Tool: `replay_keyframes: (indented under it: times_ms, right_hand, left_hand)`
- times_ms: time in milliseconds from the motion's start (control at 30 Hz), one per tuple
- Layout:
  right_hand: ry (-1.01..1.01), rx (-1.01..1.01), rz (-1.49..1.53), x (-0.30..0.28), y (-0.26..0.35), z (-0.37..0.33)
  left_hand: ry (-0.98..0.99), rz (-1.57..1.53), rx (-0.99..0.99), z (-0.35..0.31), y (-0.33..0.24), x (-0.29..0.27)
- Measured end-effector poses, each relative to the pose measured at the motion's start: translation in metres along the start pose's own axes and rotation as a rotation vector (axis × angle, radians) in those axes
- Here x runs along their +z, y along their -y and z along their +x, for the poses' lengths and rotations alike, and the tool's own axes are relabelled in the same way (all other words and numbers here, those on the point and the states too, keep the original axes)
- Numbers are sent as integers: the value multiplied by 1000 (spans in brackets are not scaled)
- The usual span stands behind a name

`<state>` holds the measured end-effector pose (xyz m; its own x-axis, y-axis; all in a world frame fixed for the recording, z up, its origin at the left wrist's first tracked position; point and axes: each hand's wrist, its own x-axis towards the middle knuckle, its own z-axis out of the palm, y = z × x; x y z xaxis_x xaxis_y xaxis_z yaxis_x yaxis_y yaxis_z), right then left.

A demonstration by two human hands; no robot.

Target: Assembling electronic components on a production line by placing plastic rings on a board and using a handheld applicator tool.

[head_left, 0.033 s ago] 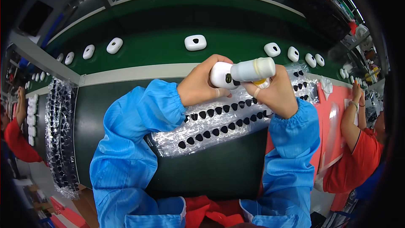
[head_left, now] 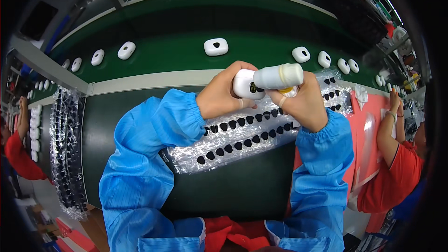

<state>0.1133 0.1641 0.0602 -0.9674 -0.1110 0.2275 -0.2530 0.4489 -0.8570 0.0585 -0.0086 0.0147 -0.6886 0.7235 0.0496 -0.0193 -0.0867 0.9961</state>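
Observation:
My left hand (head_left: 225,89) is closed round a small white rounded plastic housing (head_left: 243,84), held over the bench's far edge. A dark patch with yellowish-green marks shows on the housing's face. My right hand (head_left: 305,100) grips a pale, cloudy plastic bottle (head_left: 275,77), tilted so that its left end lies against or just over that patch. Whether the two touch cannot be made out. Something yellow and white (head_left: 290,92) shows beneath the bottle by my right fingers. Under both hands lies a clear plastic sheet (head_left: 224,142) with rows of small black rounded pieces (head_left: 241,122).
Beyond the bench, a green conveyor belt (head_left: 168,56) carries several similar white housings (head_left: 216,47). Another sheet of black pieces (head_left: 67,149) lies at the left. Pink sheeting (head_left: 366,135) covers the right side. Co-workers in red (head_left: 392,177) sit on both sides.
The bottle in my right hand has shifted very slightly left over the housing. My left hand and the housing stay almost in place.

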Motion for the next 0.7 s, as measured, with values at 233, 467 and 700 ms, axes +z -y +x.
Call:
replay_keyframes:
  times_ms: [233,467,700]
  right_hand:
    - [-9,-124,-10,6,-8,3]
    - [-4,-53,20,8,-6,-1]
    - [-118,-243,-34,15,12,-3]
  left_hand:
    - [1,-80,-4,-4,-9,9]
    - [40,-78,25,-7,-9,8]
    - [-57,47,69,-7,-13,-2]
